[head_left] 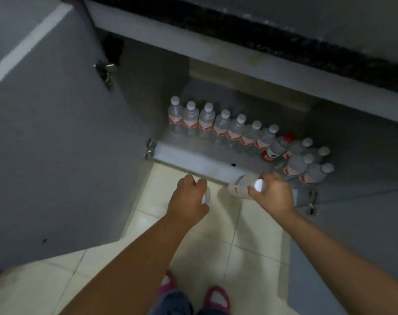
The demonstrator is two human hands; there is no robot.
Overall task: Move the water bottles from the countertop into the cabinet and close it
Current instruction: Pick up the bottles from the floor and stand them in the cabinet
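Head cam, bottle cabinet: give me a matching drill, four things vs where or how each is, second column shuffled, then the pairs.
Things:
1. left hand
2. right hand
3. red-capped bottle
4. left cabinet door

Places or states:
A. swung open
B. standing in the cabinet among white-capped bottles
C. gripping a bottle mostly hidden under it, above the floor tiles
D. gripping a white-capped bottle at the cabinet's front edge

Pairs: 1-C, 2-D, 3-B, 4-A

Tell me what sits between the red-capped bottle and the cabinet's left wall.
In the head view, a row of seven upright white-capped water bottles fills the stretch from the cabinet's left wall to the red-capped bottle, standing along the cabinet floor.
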